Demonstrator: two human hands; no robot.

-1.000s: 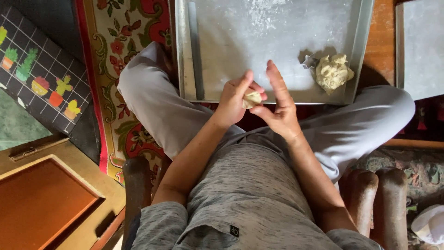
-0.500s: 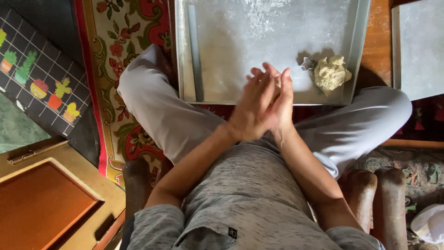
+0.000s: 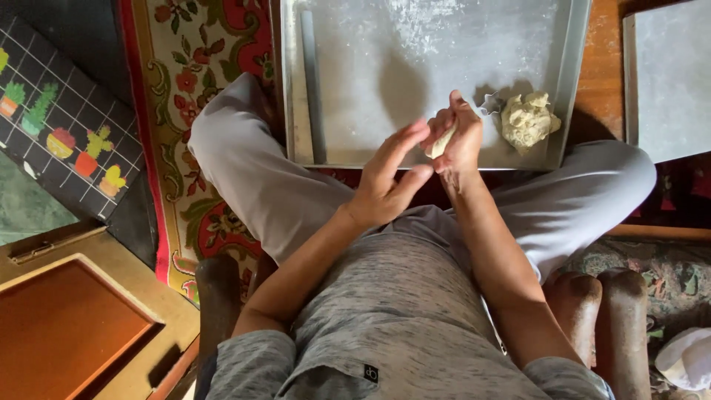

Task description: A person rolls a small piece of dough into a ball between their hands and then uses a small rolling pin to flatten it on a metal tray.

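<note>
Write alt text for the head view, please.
Seen from above, a seated person's right hand holds a small dough piece beside the open left hand, over a floured metal tray holding a dough lump and cookie cutter.

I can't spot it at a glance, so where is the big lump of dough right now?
In the head view, the dough lump sits in the metal tray's near right corner, beside a small metal cutter, just right of the right hand.

dough piece [image 3: 441, 141] mostly hidden in right hand [image 3: 461, 139], second tray [image 3: 670, 81] cut off
</note>
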